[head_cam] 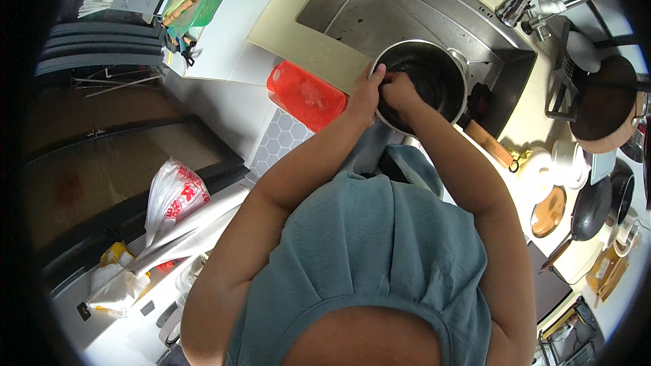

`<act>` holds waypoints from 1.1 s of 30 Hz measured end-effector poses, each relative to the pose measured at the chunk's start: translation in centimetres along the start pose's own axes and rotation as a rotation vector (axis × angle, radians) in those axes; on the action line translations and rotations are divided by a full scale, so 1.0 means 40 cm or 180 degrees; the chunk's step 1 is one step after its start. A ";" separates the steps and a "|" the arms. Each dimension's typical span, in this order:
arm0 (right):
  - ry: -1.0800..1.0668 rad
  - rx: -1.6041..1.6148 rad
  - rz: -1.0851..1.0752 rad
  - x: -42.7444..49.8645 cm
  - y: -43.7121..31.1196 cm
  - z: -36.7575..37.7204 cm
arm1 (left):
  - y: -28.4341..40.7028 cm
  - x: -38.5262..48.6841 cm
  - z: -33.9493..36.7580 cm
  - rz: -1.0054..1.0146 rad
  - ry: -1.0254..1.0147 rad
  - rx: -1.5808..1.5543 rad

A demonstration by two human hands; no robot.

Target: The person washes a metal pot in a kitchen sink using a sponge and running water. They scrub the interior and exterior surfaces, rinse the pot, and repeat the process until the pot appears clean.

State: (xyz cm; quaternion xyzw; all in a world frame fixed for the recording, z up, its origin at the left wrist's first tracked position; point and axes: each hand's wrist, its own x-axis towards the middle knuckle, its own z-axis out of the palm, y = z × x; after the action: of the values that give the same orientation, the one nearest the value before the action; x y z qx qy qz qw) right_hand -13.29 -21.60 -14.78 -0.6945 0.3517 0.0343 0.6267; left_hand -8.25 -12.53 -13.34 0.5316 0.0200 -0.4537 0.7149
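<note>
A deep metal pot with a dark interior is tilted over the front edge of the stainless steel sink. Its wire-like side handle points toward the basin's far right. My left hand grips the pot's left rim, thumb over the edge. Inside the pot, my right hand presses curled fingers against the left inner wall, close to my left thumb. Whether those fingers hold anything is hidden. Right of the pot, a wooden handle of another utensil lies across the sink's front corner.
A chrome faucet rises behind the sink. Left of the counter hangs a red plastic bag. Pans, including a dark frying pan, and white bowls crowd the right counter. A green-lined container stands at upper left.
</note>
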 end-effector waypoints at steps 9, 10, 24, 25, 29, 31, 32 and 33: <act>-0.2586 -0.4136 -0.0642 -0.076 -0.029 -0.115 | 0.081 0.040 0.030 0.0097 -0.0097 0.0159; -0.2268 -0.3632 -0.0769 -0.076 -0.030 -0.108 | 0.080 0.048 0.032 0.0239 -0.0200 0.0277; -0.2491 -0.3260 -0.0346 -0.089 -0.018 -0.131 | 0.070 0.084 0.034 0.0319 -0.0217 0.0477; -0.2387 -0.3339 -0.0615 -0.085 -0.027 -0.128 | 0.071 0.086 0.035 0.0336 -0.0288 0.0470; -0.0206 -0.0123 -0.0342 -0.002 -0.017 -0.048 | 0.067 0.075 0.032 0.0454 -0.0368 0.0386; 0.0600 0.1386 0.0112 0.057 0.016 -0.047 | 0.063 0.062 0.028 0.0451 -0.0352 0.0350; 0.1015 0.2199 0.0110 0.077 0.034 -0.040 | 0.059 0.053 0.026 0.0386 -0.0342 0.0319; 0.1143 0.1888 0.0209 0.093 0.050 -0.037 | 0.056 0.045 0.024 0.0365 -0.0293 0.0258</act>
State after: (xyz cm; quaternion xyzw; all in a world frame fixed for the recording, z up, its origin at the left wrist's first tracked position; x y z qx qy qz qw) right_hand -12.16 -24.52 -17.97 -0.4655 0.4732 -0.1719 0.7279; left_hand -6.14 -14.38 -12.19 0.5389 -0.0618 -0.4364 0.7178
